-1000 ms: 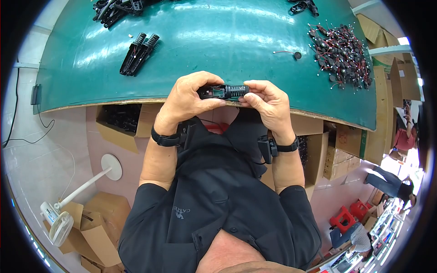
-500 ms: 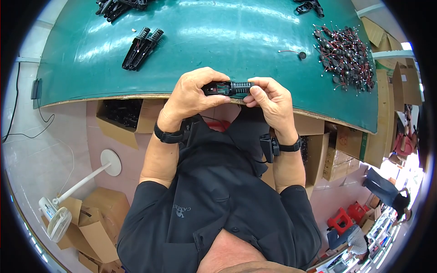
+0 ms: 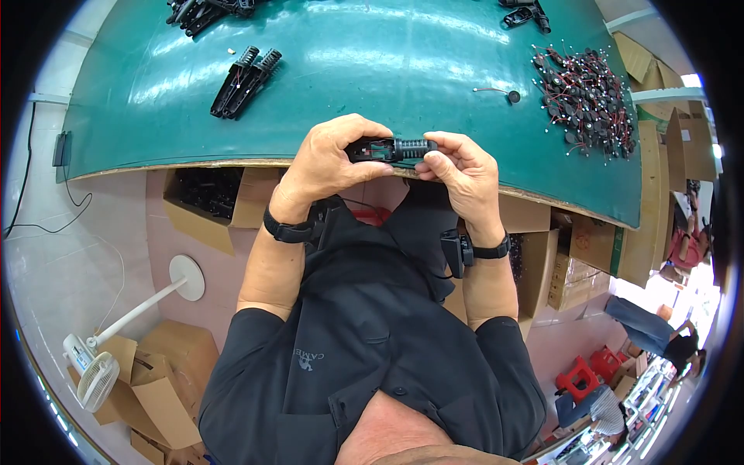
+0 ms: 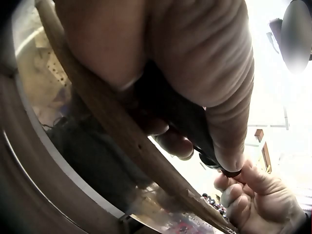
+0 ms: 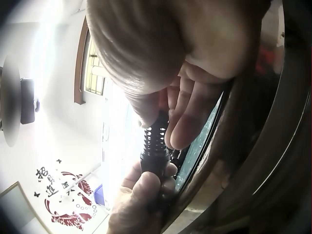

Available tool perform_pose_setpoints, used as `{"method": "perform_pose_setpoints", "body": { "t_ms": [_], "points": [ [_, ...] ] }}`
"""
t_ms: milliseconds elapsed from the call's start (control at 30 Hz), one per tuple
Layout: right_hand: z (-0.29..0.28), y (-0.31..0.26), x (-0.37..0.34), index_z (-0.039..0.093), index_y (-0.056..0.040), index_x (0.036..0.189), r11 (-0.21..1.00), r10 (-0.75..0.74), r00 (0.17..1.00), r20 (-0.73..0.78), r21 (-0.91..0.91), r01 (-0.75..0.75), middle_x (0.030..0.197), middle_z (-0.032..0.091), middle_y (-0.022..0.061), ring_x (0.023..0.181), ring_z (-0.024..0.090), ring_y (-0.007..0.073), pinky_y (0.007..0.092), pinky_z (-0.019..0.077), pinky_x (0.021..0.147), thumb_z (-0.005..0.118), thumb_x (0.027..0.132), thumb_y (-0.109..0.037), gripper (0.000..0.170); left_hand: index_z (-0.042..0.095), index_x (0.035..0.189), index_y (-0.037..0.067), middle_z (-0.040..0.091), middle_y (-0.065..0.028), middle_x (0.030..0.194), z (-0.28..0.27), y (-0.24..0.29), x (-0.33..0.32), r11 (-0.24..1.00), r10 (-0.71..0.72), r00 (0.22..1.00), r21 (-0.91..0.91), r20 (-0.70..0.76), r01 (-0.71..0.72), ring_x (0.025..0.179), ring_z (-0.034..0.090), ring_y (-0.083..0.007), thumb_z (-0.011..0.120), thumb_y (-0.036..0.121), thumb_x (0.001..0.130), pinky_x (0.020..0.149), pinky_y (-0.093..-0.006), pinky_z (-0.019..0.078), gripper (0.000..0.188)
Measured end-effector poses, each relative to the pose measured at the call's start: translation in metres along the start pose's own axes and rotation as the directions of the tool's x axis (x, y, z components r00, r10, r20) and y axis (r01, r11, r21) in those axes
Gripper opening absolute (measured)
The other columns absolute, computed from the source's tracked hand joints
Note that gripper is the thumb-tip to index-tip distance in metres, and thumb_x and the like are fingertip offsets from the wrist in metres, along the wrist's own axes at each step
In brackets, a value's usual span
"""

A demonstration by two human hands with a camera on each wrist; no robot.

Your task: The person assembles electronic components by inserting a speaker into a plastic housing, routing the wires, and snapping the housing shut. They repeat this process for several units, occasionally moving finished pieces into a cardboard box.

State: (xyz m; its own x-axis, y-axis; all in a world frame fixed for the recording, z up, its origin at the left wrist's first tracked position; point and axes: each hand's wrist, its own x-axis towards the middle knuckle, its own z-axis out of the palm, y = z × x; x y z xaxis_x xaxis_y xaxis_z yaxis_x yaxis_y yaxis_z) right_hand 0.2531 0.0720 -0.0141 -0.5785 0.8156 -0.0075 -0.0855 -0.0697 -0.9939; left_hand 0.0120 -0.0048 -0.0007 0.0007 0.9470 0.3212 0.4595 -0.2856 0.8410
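A black plastic housing [image 3: 381, 149] with a ribbed, slotted end lies level in both hands above the table's front edge. My left hand [image 3: 329, 159] grips its wider, open-topped end between thumb and fingers. At the ribbed end, my right hand [image 3: 465, 174] pinches the tip with thumb and fingers. In the right wrist view the slotted part [image 5: 155, 139] runs between the right fingertips and the left hand [image 5: 139, 200]. The left wrist view shows the dark housing [image 4: 178, 109] under the left fingers, its inside hidden.
Two similar black housings [image 3: 244, 84] lie at the left of the green table [image 3: 349, 93]. A heap of small round wired parts [image 3: 585, 101] is at the right, one wired part [image 3: 514, 97] apart from it. More black parts [image 3: 205, 12] lie far left; open cartons [image 3: 198, 225] stand below.
Since a second ago both hands and the housing have shifted slightly right in the head view. The right fingers sit around a dark tip that now shows past the ribs.
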Motion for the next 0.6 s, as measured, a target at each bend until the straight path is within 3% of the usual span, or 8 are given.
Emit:
{"method": "perform_pose_setpoints", "body": {
  "t_ms": [200, 333, 433, 600],
  "points": [
    [-0.003, -0.003, -0.002, 0.067, 0.0038, 0.128, 0.994, 0.007, 0.999, -0.045, 0.109, -0.002, 0.113, 0.073, 0.0138, 0.092, 0.075, 0.0164, 0.0281, 0.0648, 0.078, 0.07, 0.101, -0.003, 0.028, 0.075, 0.113, 0.001, 0.074, -0.0087, 0.098, -0.001, 0.0, -0.001, 1.0, -0.018, 1.0, -0.015, 0.001, 0.018, 0.087, 0.069, -0.0198, 0.096, 0.015, 0.07, 0.079, -0.0313, 0.0556, 0.05],
    [-0.005, -0.005, -0.003, 0.066, 0.0035, 0.128, 0.989, -0.019, 0.998, -0.058, 0.148, 0.027, 0.118, 0.072, 0.0151, 0.094, 0.075, 0.0174, 0.0294, 0.0649, 0.08, 0.068, 0.101, 0.0, 0.027, 0.073, 0.119, 0.001, 0.073, -0.0095, 0.104, -0.003, 0.003, 0.0, 0.997, -0.057, 0.998, -0.042, 0.034, 0.059, 0.094, 0.07, -0.0192, 0.093, 0.016, 0.077, 0.085, -0.031, 0.0554, 0.049],
    [-0.006, -0.005, -0.003, 0.066, 0.0032, 0.128, 0.989, -0.025, 0.997, -0.071, 0.145, 0.036, 0.119, 0.072, 0.0151, 0.094, 0.075, 0.0179, 0.03, 0.0649, 0.08, 0.067, 0.102, 0.001, 0.026, 0.068, 0.128, 0.001, 0.07, -0.0075, 0.114, -0.005, 0.0, -0.002, 0.985, -0.107, 0.991, -0.126, 0.077, 0.116, 0.104, 0.066, -0.0159, 0.082, 0.018, 0.092, 0.093, -0.03, 0.0532, 0.042],
    [-0.007, -0.003, -0.001, 0.066, 0.0025, 0.128, 0.992, -0.033, 0.994, -0.106, 0.12, 0.045, 0.117, 0.072, 0.0138, 0.093, 0.075, 0.018, 0.0302, 0.0646, 0.08, 0.065, 0.103, 0.0, 0.025, 0.064, 0.134, 0.001, 0.066, -0.0042, 0.119, -0.011, -0.002, -0.001, 0.959, -0.162, 0.978, -0.215, 0.129, 0.187, 0.107, 0.061, -0.0127, 0.068, 0.017, 0.104, 0.095, -0.0286, 0.0502, 0.034]
  ]
}}
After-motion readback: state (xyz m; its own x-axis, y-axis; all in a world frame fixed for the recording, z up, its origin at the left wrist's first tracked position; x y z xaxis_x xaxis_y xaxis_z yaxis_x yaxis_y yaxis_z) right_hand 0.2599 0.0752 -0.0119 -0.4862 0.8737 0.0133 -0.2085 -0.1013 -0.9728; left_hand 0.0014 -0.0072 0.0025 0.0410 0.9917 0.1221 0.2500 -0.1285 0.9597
